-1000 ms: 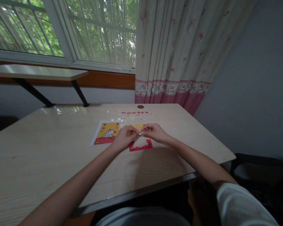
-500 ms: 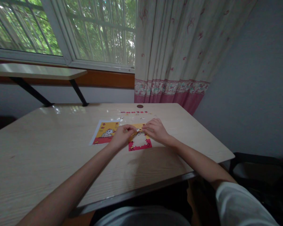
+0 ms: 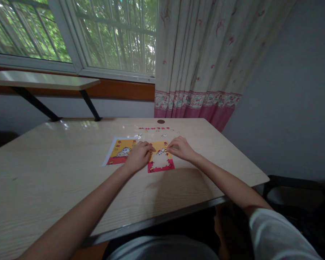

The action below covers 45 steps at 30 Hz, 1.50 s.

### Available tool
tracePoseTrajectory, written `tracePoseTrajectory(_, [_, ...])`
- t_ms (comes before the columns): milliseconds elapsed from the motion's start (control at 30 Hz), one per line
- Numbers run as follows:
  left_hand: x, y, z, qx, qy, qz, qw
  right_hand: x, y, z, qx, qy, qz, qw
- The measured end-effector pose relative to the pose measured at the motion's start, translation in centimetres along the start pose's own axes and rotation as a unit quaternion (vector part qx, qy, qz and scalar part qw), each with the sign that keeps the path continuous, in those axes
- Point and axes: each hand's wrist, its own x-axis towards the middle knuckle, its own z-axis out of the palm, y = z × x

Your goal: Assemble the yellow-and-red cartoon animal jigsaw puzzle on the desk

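A partly assembled jigsaw puzzle [image 3: 161, 169] lies flat on the table, with a yellow upper part, a red lower border and a bare gap in its middle. My left hand [image 3: 139, 156] rests at the puzzle's left edge, its fingers stretched over the yellow part. On the other side, my right hand [image 3: 181, 148] has thumb and fingertips pinched at a small whitish puzzle piece [image 3: 164, 149] by the upper right of the gap. Left of the puzzle lies a printed picture sheet [image 3: 118, 154] showing a white cartoon animal on yellow and red; my left hand covers part of its right side.
A row of red loose puzzle pieces [image 3: 153, 128] lies behind the puzzle, with several pale ones in front of it. Farther back is a round brown disc [image 3: 160, 121] in the tabletop. A raised shelf [image 3: 43, 80] stands at the back left, and a curtain [image 3: 195, 72] hangs behind.
My hands have moved apart: the left has left its pinch over the middle and settled on the puzzle's left side. My right hand has shifted slightly right, uncovering more of the white figure.
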Motion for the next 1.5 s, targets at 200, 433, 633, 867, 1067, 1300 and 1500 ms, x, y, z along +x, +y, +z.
tracePoseTrajectory(200, [0.0,0.6,0.0,0.061,-0.037,0.037,0.997,0.2,0.9,1.1,0.006,-0.051,0.013,0.999])
tracePoseTrajectory(433, [0.1,1.2,0.0,0.077,-0.077,0.063,0.992,0.3,0.8,1.3,-0.006,-0.06,0.016,0.998])
tracePoseTrajectory(633, [0.2,1.1,0.5,0.082,-0.086,0.071,0.99,0.3,0.7,1.2,-0.019,-0.054,0.021,0.998])
tracePoseTrajectory(867, [0.2,1.0,0.8,0.089,-0.089,0.071,0.989,0.1,0.0,0.4,-0.032,-0.066,-0.037,0.997])
tracePoseTrajectory(1067, [0.2,1.2,0.6,0.109,-0.1,0.08,0.986,0.1,-0.5,-0.1,-0.073,-0.102,-0.066,0.99])
tracePoseTrajectory(1300, [0.2,1.2,0.2,0.111,-0.11,0.085,0.984,0.0,-0.5,-0.2,-0.084,-0.11,-0.087,0.986])
tracePoseTrajectory(1500, [-0.3,-0.3,-0.1,0.066,-0.108,0.089,0.988,-0.1,1.0,0.2,-0.022,-0.077,-0.099,0.992])
